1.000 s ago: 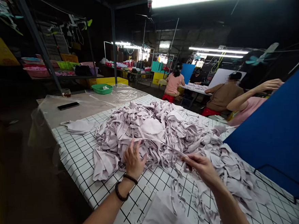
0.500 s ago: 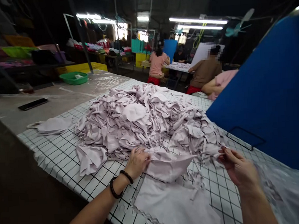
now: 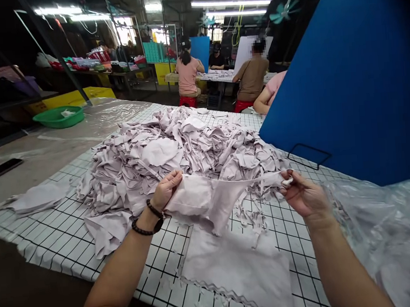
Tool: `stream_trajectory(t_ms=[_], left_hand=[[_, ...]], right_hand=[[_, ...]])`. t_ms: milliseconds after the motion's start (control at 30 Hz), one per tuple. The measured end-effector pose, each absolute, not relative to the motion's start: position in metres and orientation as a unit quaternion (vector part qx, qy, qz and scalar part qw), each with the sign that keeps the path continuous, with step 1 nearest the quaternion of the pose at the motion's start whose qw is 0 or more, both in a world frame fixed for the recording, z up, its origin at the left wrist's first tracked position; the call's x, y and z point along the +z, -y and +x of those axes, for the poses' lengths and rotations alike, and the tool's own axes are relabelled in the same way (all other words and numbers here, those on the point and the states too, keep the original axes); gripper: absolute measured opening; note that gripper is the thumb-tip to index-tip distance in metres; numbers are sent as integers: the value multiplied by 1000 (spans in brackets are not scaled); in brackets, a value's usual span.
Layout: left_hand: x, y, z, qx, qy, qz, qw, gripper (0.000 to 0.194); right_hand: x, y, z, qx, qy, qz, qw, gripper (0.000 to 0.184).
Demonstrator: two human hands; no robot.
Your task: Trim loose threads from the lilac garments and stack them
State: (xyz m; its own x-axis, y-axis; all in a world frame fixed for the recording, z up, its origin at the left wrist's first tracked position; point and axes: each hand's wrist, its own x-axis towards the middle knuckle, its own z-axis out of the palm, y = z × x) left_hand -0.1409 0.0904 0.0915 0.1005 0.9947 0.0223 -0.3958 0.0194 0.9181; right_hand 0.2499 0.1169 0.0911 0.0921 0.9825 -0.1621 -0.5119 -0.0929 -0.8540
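A pale lilac cloth piece [image 3: 208, 195] is stretched between my hands above the table, broad at the left and narrowing to a thin strip at the right. My left hand [image 3: 167, 189], with two dark bead bracelets at the wrist, pinches its upper left edge. My right hand [image 3: 304, 195] is closed on the narrow end, where a small white bunched bit shows at the fingertips. Below the stretched cloth lies a flat stack of lilac cloth [image 3: 237, 273] with wavy front edges. Behind my hands rises a large heap of crumpled cloth pieces [image 3: 162, 151] in the same colour.
White gridded cloth covers the table [image 3: 163, 264]. A blue board [image 3: 344, 92] stands at the right, with clear plastic [image 3: 381, 216] before it. At the left are a phone [image 3: 2, 170] and a green basin [image 3: 58, 118]. Several people sit at tables farther back.
My left hand has lifted the cloth's left end off the table, and the piece is now stretched higher between both hands. The view has turned right.
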Motion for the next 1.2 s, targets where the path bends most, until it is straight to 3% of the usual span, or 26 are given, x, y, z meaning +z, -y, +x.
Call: stream_trajectory(t_ms=[167,333,467,600,667,767,833,1000,1100,1200], left_hand=[[79,-102,-129,546,-346,415,640,22],[62,-97,-118,500,-377,404,667,32],[61,-94,-110,464,-380,424,678,34],[70,-88,-107,431,-363,478,674,32],[73,-85,-109,422,-362,492,671,34],[71,-82,-116,404,-365,502,672,35],[68,-81,-123,380,-370,516,673,36],[67,-86,-131,269,-381,586,663,54],[70,-93,-132,207,-349,627,665,42],[69,-100,-133,223,-297,601,708,40]], right_hand=[[81,-128,246,550,356,-462,598,22],[66,-106,199,305,538,-633,466,45],[60,-87,140,353,726,-502,309,68],[57,-93,97,426,790,-385,215,100],[54,-100,84,428,795,-377,205,91],[48,-111,78,463,766,-388,220,37],[48,-118,84,495,720,-405,270,19],[66,-134,120,526,601,-422,430,21],[76,-141,139,504,587,-431,465,23],[79,-145,151,468,595,-452,472,24]])
